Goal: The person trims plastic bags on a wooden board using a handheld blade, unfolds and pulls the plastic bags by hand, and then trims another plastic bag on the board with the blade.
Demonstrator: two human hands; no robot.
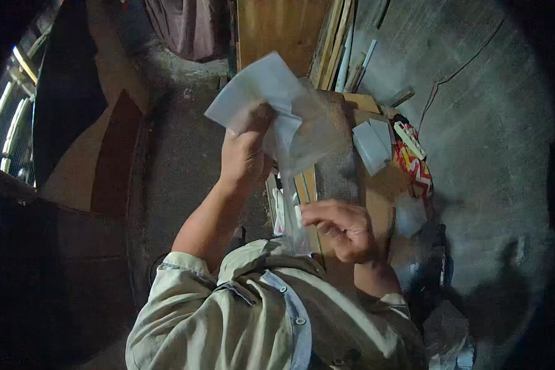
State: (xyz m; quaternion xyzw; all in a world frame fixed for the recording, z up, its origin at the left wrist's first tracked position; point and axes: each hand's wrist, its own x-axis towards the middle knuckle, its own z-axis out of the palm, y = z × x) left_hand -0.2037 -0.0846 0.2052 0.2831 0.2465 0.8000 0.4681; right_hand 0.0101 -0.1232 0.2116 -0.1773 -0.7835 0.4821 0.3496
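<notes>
Head view: left hand (248, 147) closed on white sheet (243, 92); right hand (344, 229) (half-curled).

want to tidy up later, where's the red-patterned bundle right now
In the head view, the red-patterned bundle is right of centre, just right of the white sheets and farther off than the right hand.

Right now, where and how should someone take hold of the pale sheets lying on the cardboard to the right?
I'd pinch the near end of the pale sheets with the right hand, coming from the person's side. They lie flat, that end narrows towards the person, and the red-patterned bundle crowds their right.
</notes>
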